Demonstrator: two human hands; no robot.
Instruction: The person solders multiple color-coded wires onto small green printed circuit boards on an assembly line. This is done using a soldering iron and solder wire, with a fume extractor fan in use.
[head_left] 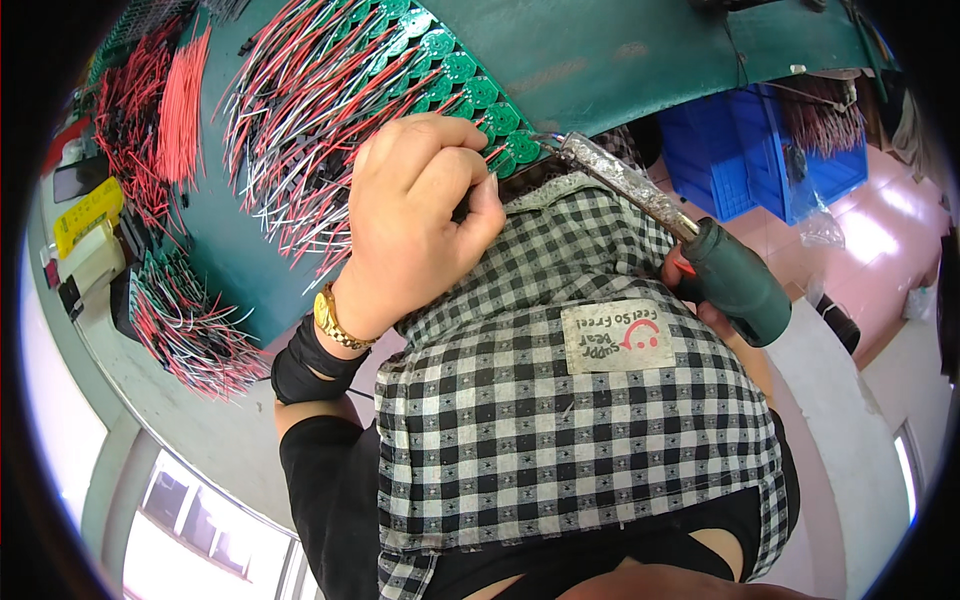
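My left hand [425, 215] is closed, thumb and fingertips pressed together beside the near corner of a panel of round green circuit boards [458, 68]. What those fingers pinch is hidden by the hand. Red, white and black wires [300, 110] are attached to the boards and fan out to the left, passing behind the hand. My right hand [690, 290] wraps round the dark green handle of a soldering iron [740, 285]. Its silvery barrel slants up and left, and the tip is close to the corner board [520, 147]; whether they touch I cannot tell.
Bundles of red wires [182, 110] lie on the green tabletop [600, 60] at the left. Below them is another wired bundle [190, 320], near a yellow package [88, 217]. Blue bins [705, 150] stand beyond the table's edge at right. A checked apron [560, 430] covers my lap.
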